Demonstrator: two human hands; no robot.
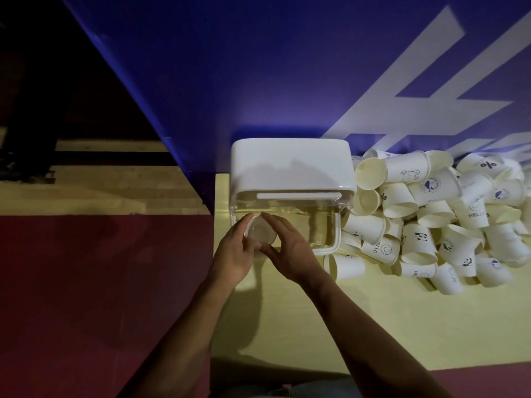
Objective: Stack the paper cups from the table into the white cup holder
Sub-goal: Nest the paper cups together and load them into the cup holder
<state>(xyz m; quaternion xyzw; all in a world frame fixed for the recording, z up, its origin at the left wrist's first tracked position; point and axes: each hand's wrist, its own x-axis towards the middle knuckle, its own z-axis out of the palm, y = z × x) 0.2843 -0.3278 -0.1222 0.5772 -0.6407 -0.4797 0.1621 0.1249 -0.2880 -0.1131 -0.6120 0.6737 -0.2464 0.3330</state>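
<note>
A blue panel [244, 67] with large white lettering fills the upper part of the frame and runs down behind the pale yellow desk [373, 326], which takes up the lower right. To the left of the desk lies a dark red floor [86, 297].

A loose pile of paper cups [431, 219] covers the right side of the desk. Most lie on their sides, some printed with small animal figures or the word "HELLO". The pile touches the right side of the white cup holder [290, 165], which stands at the centre of the frame against the panel, with a white top and a clear body below it.

Both forearms come up from the bottom edge. The left hand [235, 254] and the right hand [290, 254] meet at the lower left corner of the holder, and their fingers curl round a single paper cup [260, 234] from either side, gripping it against the holder's clear front.
</note>
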